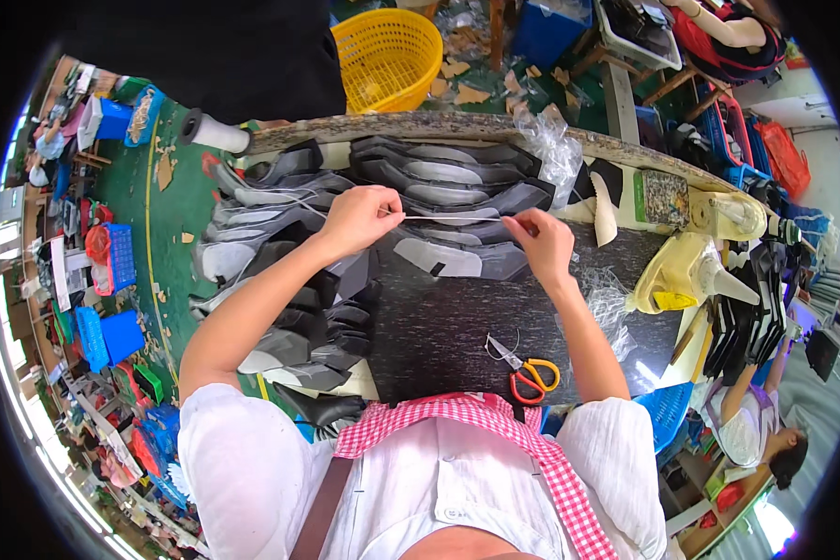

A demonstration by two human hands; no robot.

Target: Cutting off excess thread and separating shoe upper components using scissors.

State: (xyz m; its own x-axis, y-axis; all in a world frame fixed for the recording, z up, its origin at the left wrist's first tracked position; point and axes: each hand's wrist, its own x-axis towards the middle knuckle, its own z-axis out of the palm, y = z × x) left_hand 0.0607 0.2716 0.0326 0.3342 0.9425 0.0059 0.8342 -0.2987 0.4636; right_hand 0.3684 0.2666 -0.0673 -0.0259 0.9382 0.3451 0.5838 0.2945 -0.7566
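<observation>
My left hand (359, 219) and my right hand (541, 245) hold a thin white thread (453, 217) stretched tight between them, each pinching one end. Below the thread lie rows of grey and black shoe-upper pieces (439, 177) on the far part of a dark work slab (448, 322). One grey piece (457, 259) rests just under the thread, between my hands. More overlapping grey and black pieces (299, 317) are stacked along my left forearm.
Orange-handled scissors (527, 371) lie on the slab near my body. Two yellowish glue bottles (677, 275) lie at the right, beside crumpled clear plastic (555, 145). A white thread spool (210, 133) sits far left. A yellow basket (387, 56) stands beyond the table. Another person sits lower right.
</observation>
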